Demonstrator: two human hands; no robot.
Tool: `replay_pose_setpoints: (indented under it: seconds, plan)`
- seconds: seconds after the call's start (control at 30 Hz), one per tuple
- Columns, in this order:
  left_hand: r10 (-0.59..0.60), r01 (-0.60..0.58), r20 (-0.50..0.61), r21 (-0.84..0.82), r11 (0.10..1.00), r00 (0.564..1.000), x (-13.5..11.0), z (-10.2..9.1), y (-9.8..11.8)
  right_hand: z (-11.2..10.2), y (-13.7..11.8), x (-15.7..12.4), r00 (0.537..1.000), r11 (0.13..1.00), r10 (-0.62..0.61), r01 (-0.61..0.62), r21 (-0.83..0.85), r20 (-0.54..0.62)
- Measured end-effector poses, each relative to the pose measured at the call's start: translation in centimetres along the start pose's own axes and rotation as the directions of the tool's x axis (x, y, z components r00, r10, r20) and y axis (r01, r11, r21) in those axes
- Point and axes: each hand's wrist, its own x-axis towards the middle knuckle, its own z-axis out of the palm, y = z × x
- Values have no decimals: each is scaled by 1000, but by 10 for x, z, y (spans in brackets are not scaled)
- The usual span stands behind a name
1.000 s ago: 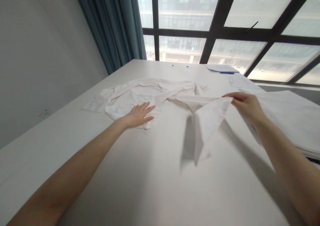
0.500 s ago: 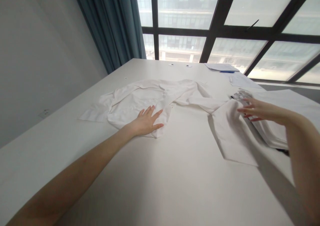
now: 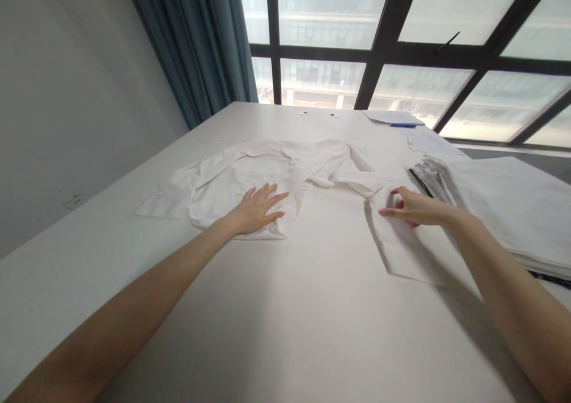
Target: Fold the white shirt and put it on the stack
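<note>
A crumpled white shirt (image 3: pixel 276 168) lies spread across the white table (image 3: pixel 285 308). My left hand (image 3: pixel 256 208) rests flat on the shirt's near hem, fingers stretched out and slightly apart. One sleeve (image 3: pixel 397 242) trails to the right and lies flat on the table. My right hand (image 3: pixel 413 207) sits on the upper part of that sleeve, fingers curled and pinching the cloth near the edge.
A stack of folded white fabric (image 3: pixel 504 206) lies at the right edge, close to my right forearm. Papers with a blue pen (image 3: pixel 395 118) sit at the far side by the window. A blue curtain (image 3: pixel 200 40) hangs at the back left.
My right hand held the sleeve up in the air, then laid it down flat on the table and moved back left onto it. My left hand stayed pressed on the shirt.
</note>
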Motion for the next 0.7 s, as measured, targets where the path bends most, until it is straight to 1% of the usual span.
replay_pose_setpoints:
  seconds: [0.07,0.1,0.23,0.3,0.4,0.5,0.57,0.6,0.63,0.67,0.7]
  plan:
    - [-8,8,19,2,1000,1000,0,-2,2,4,-5,0,997,989,-52,44,-139,-57]
    - [-11,11,25,2,1000,1000,-1,-3,2,6,-8,1,994,981,-73,58,-183,-79]
    - [-16,16,34,10,1000,999,-1,-4,3,15,-17,2,984,964,-139,109,-244,-110]
    - [-17,16,30,13,1000,999,-1,-3,2,15,-21,1,978,953,-168,128,-273,-127]
    - [-14,14,24,10,1000,1000,-2,-1,1,4,-24,-4,967,949,-168,106,-296,-190]
    - [-14,14,26,9,1000,1000,-2,-1,0,-23,-21,-17,937,956,-90,-13,-292,-338]
    - [-19,19,31,12,1000,999,-2,-1,1,-45,-15,-29,885,958,-12,-124,-260,-466]
    - [-21,21,34,12,1000,999,-2,-2,1,-55,-11,-36,841,958,31,-179,-225,-540]
    - [-20,20,37,11,1000,999,-2,-2,1,-64,-6,-43,774,962,73,-221,-161,-629]
    - [-19,19,38,8,1000,999,-2,-3,2,-72,-1,-48,708,971,96,-221,-90,-700]
    - [-18,18,41,5,1000,999,-3,-3,2,-78,5,-52,633,982,101,-187,-26,-767]
